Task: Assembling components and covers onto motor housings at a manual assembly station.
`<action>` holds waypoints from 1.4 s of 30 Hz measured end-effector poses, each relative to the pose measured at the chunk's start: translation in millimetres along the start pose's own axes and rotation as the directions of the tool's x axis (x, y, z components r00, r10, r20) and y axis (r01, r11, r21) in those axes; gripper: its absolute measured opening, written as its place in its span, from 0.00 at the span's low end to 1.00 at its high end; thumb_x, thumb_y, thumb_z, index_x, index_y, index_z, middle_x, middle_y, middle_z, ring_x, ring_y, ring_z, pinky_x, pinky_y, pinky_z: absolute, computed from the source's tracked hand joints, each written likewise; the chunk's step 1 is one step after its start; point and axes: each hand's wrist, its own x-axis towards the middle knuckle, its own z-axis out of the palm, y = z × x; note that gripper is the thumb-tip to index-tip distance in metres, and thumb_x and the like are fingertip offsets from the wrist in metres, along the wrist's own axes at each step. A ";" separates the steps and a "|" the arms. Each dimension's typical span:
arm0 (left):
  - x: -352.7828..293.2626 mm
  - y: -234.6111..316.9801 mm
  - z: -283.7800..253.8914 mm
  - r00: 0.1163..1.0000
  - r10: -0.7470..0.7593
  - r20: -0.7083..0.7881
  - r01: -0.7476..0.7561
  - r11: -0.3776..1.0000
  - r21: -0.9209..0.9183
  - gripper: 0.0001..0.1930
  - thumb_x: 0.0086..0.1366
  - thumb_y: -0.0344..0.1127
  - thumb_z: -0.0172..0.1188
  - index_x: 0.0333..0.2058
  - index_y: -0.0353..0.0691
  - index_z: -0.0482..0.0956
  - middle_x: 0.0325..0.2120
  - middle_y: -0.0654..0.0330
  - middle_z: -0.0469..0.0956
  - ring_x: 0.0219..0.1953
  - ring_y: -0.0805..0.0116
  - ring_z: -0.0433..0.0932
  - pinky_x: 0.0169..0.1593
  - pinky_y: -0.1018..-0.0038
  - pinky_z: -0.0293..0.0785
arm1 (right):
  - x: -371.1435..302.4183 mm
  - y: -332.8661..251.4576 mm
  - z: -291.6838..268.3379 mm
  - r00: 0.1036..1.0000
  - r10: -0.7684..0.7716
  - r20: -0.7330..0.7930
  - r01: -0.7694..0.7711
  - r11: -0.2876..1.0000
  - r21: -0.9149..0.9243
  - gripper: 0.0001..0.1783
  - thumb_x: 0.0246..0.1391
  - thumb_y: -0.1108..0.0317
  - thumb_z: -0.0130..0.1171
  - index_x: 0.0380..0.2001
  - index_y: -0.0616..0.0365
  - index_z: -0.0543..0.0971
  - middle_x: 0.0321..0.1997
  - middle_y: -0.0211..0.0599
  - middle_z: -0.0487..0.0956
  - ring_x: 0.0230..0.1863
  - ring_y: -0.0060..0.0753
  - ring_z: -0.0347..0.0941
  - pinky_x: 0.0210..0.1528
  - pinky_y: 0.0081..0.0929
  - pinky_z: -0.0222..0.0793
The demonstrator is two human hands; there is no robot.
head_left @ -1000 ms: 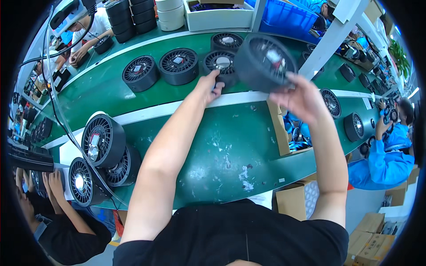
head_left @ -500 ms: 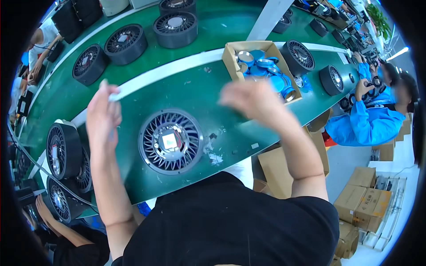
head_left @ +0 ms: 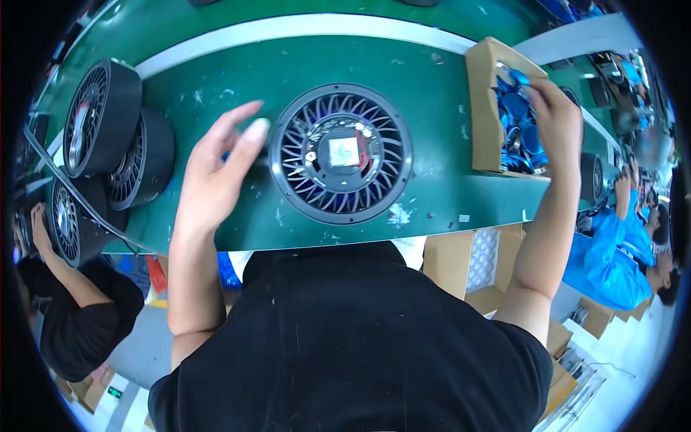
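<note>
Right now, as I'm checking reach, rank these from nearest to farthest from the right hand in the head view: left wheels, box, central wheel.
1. Box: on the person's right; the right hand is over it.
2. Central wheel: lying flat, in front of the person.
3. Left wheels: clustered on the person's far left.

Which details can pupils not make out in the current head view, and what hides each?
Head view: whether the right hand holds one of the blue shiny round pieces; the hand itself covers the spot.
Head view: the underside of the central black round spoked wheel; its own body hides it.
Head view: the whole shape of the dark object at the top, right of centre; the upper edge cuts it off.
</note>
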 end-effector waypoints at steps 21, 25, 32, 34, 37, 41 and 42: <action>-18.0 11.9 13.1 0.994 0.014 0.105 -0.039 0.971 0.236 0.26 0.57 0.43 0.69 0.49 0.35 0.72 0.19 0.54 0.77 0.20 0.62 0.77 0.26 0.70 0.69 | -59.6 -169.2 44.3 0.842 0.061 0.536 -0.521 0.348 0.779 0.08 0.59 0.77 0.59 0.42 0.67 0.80 0.31 0.36 0.81 0.24 0.17 0.74 0.27 0.14 0.69; -22.2 1.7 15.8 0.993 0.019 0.119 -0.043 0.979 0.199 0.30 0.56 0.44 0.70 0.53 0.36 0.69 0.18 0.55 0.75 0.18 0.63 0.75 0.23 0.70 0.66 | -60.8 -179.1 54.9 0.909 0.073 0.409 -0.343 0.689 0.639 0.09 0.54 0.77 0.62 0.39 0.66 0.81 0.36 0.40 0.81 0.26 0.20 0.76 0.27 0.17 0.69; -23.4 -3.3 17.6 0.994 0.032 0.109 -0.047 0.989 0.143 0.31 0.56 0.42 0.69 0.55 0.33 0.68 0.20 0.56 0.78 0.20 0.70 0.74 0.26 0.75 0.65 | -73.5 -184.1 56.4 0.948 -0.218 0.234 0.079 0.868 0.491 0.16 0.46 0.80 0.67 0.41 0.66 0.82 0.48 0.44 0.79 0.29 0.18 0.71 0.29 0.14 0.67; -23.4 -2.1 16.5 0.993 0.005 0.120 -0.022 0.989 0.148 0.32 0.56 0.40 0.68 0.56 0.32 0.67 0.22 0.56 0.80 0.22 0.72 0.73 0.27 0.78 0.64 | -74.2 -184.8 59.3 0.933 -0.259 0.251 0.106 0.862 0.495 0.17 0.45 0.81 0.68 0.42 0.65 0.82 0.50 0.45 0.78 0.30 0.19 0.71 0.30 0.15 0.68; -22.9 -1.0 16.5 0.991 0.011 0.132 -0.028 0.991 0.134 0.31 0.56 0.39 0.68 0.56 0.33 0.67 0.20 0.57 0.79 0.21 0.72 0.74 0.27 0.78 0.65 | -79.2 -179.6 68.8 0.918 -0.378 0.122 0.308 0.870 0.384 0.19 0.41 0.79 0.70 0.41 0.64 0.82 0.50 0.46 0.78 0.28 0.30 0.71 0.31 0.25 0.70; -22.2 5.3 13.9 0.979 -0.092 0.180 0.061 0.983 0.171 0.33 0.55 0.37 0.67 0.58 0.32 0.66 0.28 0.52 0.81 0.27 0.69 0.76 0.30 0.75 0.67 | -79.2 -176.0 73.8 0.889 -0.452 0.076 0.407 0.854 0.325 0.19 0.41 0.78 0.70 0.41 0.65 0.82 0.51 0.49 0.77 0.29 0.31 0.70 0.31 0.25 0.69; -21.0 4.6 14.7 0.979 -0.096 0.180 0.064 0.983 0.172 0.33 0.55 0.37 0.67 0.58 0.32 0.66 0.28 0.52 0.81 0.27 0.69 0.76 0.30 0.75 0.67 | -80.6 -177.5 73.7 0.889 -0.452 0.078 0.405 0.854 0.327 0.19 0.41 0.78 0.70 0.41 0.65 0.82 0.51 0.49 0.77 0.29 0.31 0.70 0.31 0.25 0.69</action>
